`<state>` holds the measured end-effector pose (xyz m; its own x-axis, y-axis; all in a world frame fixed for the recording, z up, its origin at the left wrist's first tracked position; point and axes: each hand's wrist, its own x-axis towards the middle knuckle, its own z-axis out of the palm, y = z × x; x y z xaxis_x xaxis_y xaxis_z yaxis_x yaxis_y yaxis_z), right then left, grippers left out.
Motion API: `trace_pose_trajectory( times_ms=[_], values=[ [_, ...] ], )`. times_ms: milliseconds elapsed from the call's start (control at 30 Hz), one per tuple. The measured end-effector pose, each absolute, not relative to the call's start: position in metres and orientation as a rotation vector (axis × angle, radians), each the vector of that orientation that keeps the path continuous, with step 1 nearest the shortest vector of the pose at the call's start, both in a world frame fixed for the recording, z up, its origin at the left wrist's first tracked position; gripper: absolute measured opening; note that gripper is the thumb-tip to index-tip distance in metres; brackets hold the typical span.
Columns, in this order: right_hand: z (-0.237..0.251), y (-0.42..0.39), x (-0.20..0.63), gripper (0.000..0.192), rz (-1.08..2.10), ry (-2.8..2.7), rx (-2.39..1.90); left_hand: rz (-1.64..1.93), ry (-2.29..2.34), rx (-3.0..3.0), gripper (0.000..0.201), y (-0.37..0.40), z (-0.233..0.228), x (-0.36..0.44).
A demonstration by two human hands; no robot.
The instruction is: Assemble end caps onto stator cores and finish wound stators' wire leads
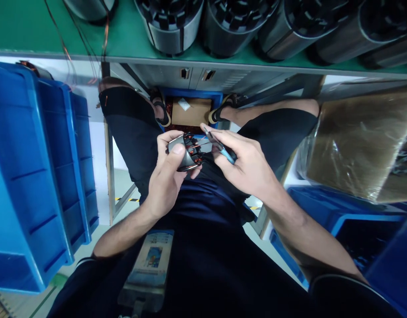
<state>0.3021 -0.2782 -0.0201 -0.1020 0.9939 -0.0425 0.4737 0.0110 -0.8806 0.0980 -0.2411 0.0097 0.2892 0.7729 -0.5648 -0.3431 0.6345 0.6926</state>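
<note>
Head view shows the left hand (165,176) clamped around a small motor core (186,152) over the lap while the right hand (246,165) pinches blue-handled pliers (219,148) at its copper windings, seemingly mid-trim, which calls for steady aim.

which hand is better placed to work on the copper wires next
Probably the right hand: it holds the blue-handled tool with its tip at the motor part's wires, while the left hand is wrapped around that part.
</note>
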Motion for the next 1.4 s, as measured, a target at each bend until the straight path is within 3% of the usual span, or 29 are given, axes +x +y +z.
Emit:
trace_pose_trajectory(
  times_ms=[200,567,733,867,1067,1167,1300,1400],
  values=[
    [0.004,-0.29,0.301,0.072,0.862,-1.813,-1.542,0.845,1.029,0.569,0.035,-0.25,0.023,0.1],
    [0.025,-0.292,0.297,0.075,0.83,-1.818,-1.485,0.839,1.045,0.901,0.039,-0.259,0.02,0.092],
    [0.029,-0.295,0.294,0.069,0.761,-1.847,-1.515,0.82,1.039,0.939,0.04,-0.262,0.02,0.088],
    [0.028,-0.297,0.293,0.052,0.68,-1.838,-1.579,0.846,1.015,0.846,0.034,-0.264,0.019,0.088],
    [0.003,-0.277,0.288,0.051,0.956,-1.684,-1.451,0.85,1.071,0.705,0.032,-0.264,0.015,0.085],
    [-0.017,-0.261,0.284,0.051,1.014,-1.622,-1.56,0.745,1.202,0.778,0.035,-0.258,0.028,0.039],
    [-0.039,-0.249,0.284,0.051,1.074,-1.68,-1.65,0.746,1.6,1.431,0.043,-0.236,0.07,-0.078],
    [-0.055,-0.248,0.288,0.051,1.131,-1.741,-1.669,0.624,1.973,2.021,0.071,-0.205,0.111,-0.166]
  ],
)
